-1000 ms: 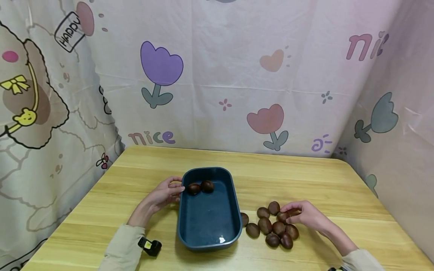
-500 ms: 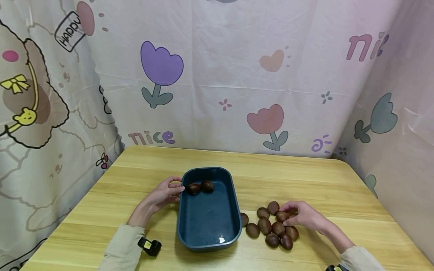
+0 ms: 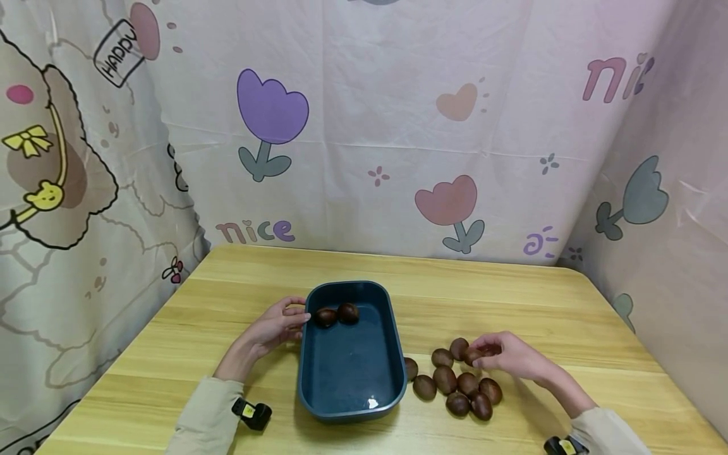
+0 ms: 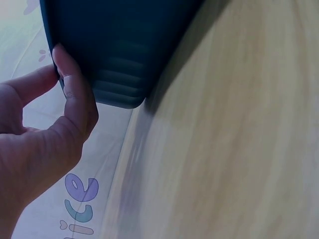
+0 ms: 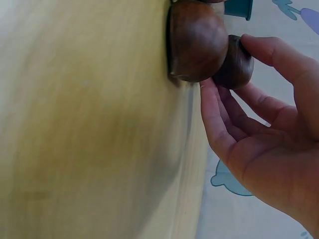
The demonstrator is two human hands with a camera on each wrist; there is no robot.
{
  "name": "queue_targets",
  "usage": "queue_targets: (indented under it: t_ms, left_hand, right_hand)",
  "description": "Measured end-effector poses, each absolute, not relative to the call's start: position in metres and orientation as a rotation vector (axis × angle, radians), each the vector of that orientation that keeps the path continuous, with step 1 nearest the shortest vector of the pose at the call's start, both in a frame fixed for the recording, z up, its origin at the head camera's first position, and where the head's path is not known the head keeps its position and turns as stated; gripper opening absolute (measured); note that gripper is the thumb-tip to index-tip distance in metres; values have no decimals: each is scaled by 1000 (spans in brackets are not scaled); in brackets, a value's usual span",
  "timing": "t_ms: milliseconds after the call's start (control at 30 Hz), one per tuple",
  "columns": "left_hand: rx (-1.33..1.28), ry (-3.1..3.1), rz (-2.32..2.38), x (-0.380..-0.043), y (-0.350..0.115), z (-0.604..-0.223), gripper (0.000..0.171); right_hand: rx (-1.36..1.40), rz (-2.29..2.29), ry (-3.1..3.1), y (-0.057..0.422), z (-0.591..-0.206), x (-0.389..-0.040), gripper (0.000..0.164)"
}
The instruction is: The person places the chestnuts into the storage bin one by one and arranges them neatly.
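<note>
Dark blue box (image 3: pixel 352 366), brown chestnuts (image 3: pixel 445 380), yellow wood-grained tabletop (image 3: pixel 483 291)

Off-white cloth (image 3: pixel 352 95) carries a purple tulip (image 3: pixel 273 110) with grey-green leaves (image 3: pixel 277 167), a rosy tulip (image 3: pixel 446 202), a peach heart (image 3: pixel 457 102), multicoloured "nice" lettering (image 3: pixel 258 231) and a yellow bow (image 3: pixel 28 140) on a black-outlined figure (image 3: pixel 68 224); sleeves (image 3: pixel 201 414) are plain beige, wrist cameras (image 3: pixel 259 416) black with yellow labels (image 3: pixel 248 411), chestnuts ranging from mid-brown to deep reddish brown

The left sleeve (image 3: pixel 201 417) and right sleeve (image 3: pixel 608 433) are pale beige — each wrist wears a small, blocky black device (image 3: pixel 260 418) bearing a yellow patch (image 3: pixel 248 411).
</note>
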State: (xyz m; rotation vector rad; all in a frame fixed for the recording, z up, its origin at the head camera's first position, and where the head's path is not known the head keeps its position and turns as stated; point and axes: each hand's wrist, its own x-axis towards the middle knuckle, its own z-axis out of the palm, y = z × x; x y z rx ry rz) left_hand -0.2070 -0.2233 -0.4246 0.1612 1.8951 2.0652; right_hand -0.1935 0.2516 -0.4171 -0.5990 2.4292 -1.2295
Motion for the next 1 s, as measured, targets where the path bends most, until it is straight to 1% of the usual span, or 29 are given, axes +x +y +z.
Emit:
queue_targets:
  t_ms: [267,633,1000]
  left_hand:
    - [175,1881,2071,-208,-223,-425,47]
    - [171,1878,2069,-208,-224,-427,47]
    - [182,1869,2078,-207,-224,-424,46]
  right_hand:
    - [-565,-1263,2483,243,-407,-198,34]
    - [-515,-1300,2588,214,-389,-211,33]
    - [-616,-1390,2605,180,-355,-231,33]
